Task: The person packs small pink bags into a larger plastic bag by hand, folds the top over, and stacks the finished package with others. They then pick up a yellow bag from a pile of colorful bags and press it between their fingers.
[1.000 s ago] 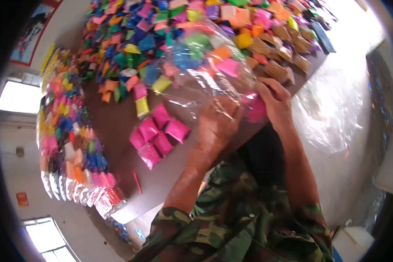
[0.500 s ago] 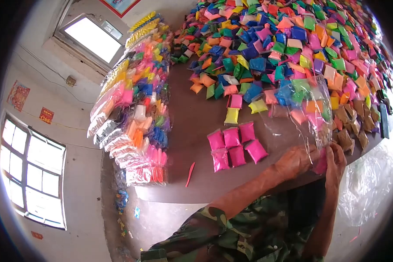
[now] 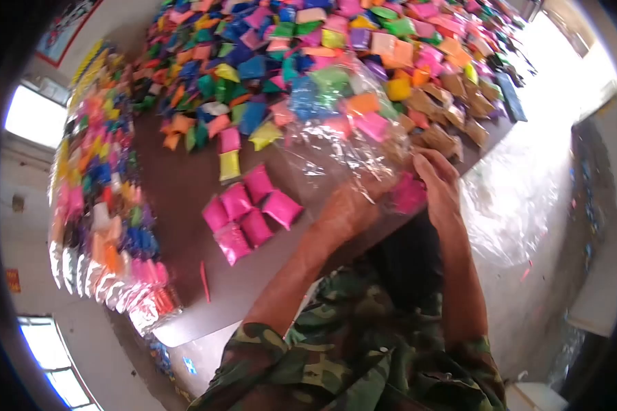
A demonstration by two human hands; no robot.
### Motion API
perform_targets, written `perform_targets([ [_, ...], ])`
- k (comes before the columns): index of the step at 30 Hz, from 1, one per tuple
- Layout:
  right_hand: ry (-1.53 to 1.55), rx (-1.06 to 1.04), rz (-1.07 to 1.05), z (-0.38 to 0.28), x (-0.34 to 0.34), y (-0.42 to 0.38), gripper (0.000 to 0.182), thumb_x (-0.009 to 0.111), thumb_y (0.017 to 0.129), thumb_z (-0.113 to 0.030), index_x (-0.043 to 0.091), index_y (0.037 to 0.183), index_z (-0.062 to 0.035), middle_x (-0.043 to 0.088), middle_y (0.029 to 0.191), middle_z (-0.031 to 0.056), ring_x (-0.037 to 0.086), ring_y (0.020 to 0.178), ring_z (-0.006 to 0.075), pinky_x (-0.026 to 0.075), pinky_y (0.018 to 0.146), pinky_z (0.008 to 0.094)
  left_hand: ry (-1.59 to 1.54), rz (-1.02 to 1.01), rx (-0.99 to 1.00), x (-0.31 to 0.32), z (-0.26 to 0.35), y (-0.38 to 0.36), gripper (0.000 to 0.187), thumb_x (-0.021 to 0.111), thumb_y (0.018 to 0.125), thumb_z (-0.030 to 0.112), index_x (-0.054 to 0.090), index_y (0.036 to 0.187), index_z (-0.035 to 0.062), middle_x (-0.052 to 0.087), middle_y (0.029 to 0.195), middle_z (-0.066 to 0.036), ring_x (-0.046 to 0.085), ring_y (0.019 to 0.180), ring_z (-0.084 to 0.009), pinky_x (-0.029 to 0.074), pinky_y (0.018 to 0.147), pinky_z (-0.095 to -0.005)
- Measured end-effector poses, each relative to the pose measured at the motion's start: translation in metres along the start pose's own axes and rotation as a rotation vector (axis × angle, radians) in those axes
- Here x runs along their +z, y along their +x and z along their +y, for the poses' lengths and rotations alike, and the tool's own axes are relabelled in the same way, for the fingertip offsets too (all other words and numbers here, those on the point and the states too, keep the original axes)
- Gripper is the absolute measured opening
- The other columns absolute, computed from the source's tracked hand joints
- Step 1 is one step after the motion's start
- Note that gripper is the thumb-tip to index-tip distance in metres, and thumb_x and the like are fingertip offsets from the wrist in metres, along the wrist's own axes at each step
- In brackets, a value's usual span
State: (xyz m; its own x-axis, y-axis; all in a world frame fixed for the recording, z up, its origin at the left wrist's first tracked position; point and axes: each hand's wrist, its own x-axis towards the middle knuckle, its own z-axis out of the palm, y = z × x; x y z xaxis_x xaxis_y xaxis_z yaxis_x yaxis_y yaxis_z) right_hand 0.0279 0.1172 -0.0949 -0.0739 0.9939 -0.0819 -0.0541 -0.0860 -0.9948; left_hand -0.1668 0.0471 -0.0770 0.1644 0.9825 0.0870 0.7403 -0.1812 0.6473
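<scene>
A large clear plastic bag (image 3: 308,168) spreads over the table's front part, with coloured packets showing through it. My left hand (image 3: 367,188) is closed on the bag's near end, its fingertips partly hidden by the film. On the other side, my right hand (image 3: 437,171) pinches the same end with thumb and fingers together. Between the two hands shows a bright pink packet (image 3: 408,194), at the table edge. Left of my forearm, several matching pink packets (image 3: 256,227) lie grouped on the brown table (image 3: 178,219). Just beyond them is a yellow packet (image 3: 230,165).
A big heap of coloured packets (image 3: 253,68) covers the far side. Filled clear bags (image 3: 110,226) are stacked along the left edge. A thin red tool (image 3: 205,281) lies near the front. Brown packets (image 3: 445,109) sit beyond my right hand, and clear plastic sheeting (image 3: 507,205) hangs at the right.
The view has swung to the right, so everything on the table appears farther left and turned. My hands remain together at the bag's end with the pink packet between them.
</scene>
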Motion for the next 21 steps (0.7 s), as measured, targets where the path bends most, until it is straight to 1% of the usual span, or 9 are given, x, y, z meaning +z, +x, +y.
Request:
perform_targets([
  [3,0.104,0.030,-0.057,0.009,-0.004,0.005,0.024,0.074,0.105,-0.025,0.078,0.118,-0.0044,0.071,0.097,-0.0049,0.060,0.087,0.0040,0.047,0.073,0.0225,-0.026,0.059,0.139,-0.005,-0.003,0.001,0.044,0.062,0.093,0.006,0.074,0.133,0.0188,0.071,0.135,-0.019,0.067,0.127,-0.0404,0.055,0.107,-0.0482],
  [4,0.126,0.029,-0.072,0.009,-0.003,0.006,0.024,0.073,0.105,-0.024,0.078,0.119,-0.0045,0.071,0.097,-0.0053,0.059,0.086,0.0034,0.046,0.072,0.0220,-0.032,0.205,0.238,0.001,-0.005,0.001,0.044,0.065,0.091,0.005,0.075,0.132,0.0191,0.072,0.134,-0.018,0.069,0.122,-0.0399,0.059,0.101,-0.0489],
  [6,0.199,0.011,-0.101,0.008,0.002,0.005,0.024,0.071,0.108,-0.023,0.077,0.121,-0.0037,0.071,0.098,-0.0058,0.059,0.086,0.0028,0.046,0.072,0.0210,-0.028,0.237,0.317,-0.001,-0.007,0.005,0.042,0.067,0.091,0.007,0.074,0.131,0.0172,0.074,0.129,-0.017,0.071,0.115,-0.0405,0.060,0.096,-0.0497],
  [7,0.161,0.018,-0.093,0.006,0.003,0.005,0.024,0.070,0.108,-0.022,0.077,0.122,-0.0032,0.071,0.099,-0.0056,0.059,0.087,0.0028,0.046,0.072,0.0210,-0.027,0.254,0.355,-0.001,-0.008,0.005,0.041,0.068,0.091,0.008,0.074,0.131,0.0163,0.074,0.127,-0.017,0.072,0.112,-0.0408,0.061,0.093,-0.0501],
  [10,0.065,0.039,-0.079,-0.004,0.003,0.003,0.025,0.070,0.108,-0.022,0.076,0.123,-0.0018,0.072,0.100,-0.0050,0.060,0.087,0.0028,0.047,0.074,0.0210,-0.076,0.048,0.011,-0.004,0.003,0.005,0.035,0.071,0.095,0.016,0.074,0.130,0.0122,0.076,0.119,-0.017,0.073,0.104,-0.0413,0.060,0.091,-0.0498],
  [13,0.043,0.038,-0.093,-0.005,0.002,0.003,0.026,0.069,0.109,-0.021,0.076,0.124,-0.0010,0.072,0.101,-0.0045,0.060,0.088,0.0031,0.048,0.076,0.0211,-0.290,0.015,-0.123,-0.017,0.013,0.009,0.031,0.075,0.101,0.021,0.076,0.130,0.0128,0.077,0.127,-0.016,0.075,0.110,-0.0317,0.058,0.097,-0.0435],
  [16,0.072,0.009,-0.117,-0.001,0.001,0.004,0.025,0.070,0.108,-0.020,0.076,0.122,-0.0011,0.072,0.101,-0.0043,0.061,0.089,0.0035,0.049,0.078,0.0212,-0.549,0.089,-0.055,0.005,-0.003,0.020,0.032,0.078,0.097,0.014,0.077,0.129,0.0120,0.077,0.125,-0.014,0.076,0.111,-0.0279,0.059,0.097,-0.0410],
  [19,0.098,0.022,-0.123,-0.004,-0.001,0.005,0.023,0.070,0.108,-0.020,0.076,0.120,-0.0013,0.071,0.101,-0.0043,0.061,0.089,0.0036,0.049,0.078,0.0212,-0.262,0.140,0.180,0.005,-0.002,0.025,0.032,0.077,0.096,0.006,0.077,0.127,0.0107,0.077,0.123,-0.014,0.075,0.113,-0.0272,0.059,0.097,-0.0385],
  [21,0.146,0.061,-0.124,-0.006,-0.003,0.007,0.023,0.071,0.107,-0.021,0.076,0.119,-0.0015,0.071,0.101,-0.0043,0.061,0.089,0.0036,0.049,0.078,0.0212,-0.194,0.163,0.275,0.003,-0.006,0.027,0.030,0.076,0.096,0.006,0.077,0.127,0.0096,0.077,0.123,-0.013,0.074,0.113,-0.0271,0.059,0.098,-0.0389],
])
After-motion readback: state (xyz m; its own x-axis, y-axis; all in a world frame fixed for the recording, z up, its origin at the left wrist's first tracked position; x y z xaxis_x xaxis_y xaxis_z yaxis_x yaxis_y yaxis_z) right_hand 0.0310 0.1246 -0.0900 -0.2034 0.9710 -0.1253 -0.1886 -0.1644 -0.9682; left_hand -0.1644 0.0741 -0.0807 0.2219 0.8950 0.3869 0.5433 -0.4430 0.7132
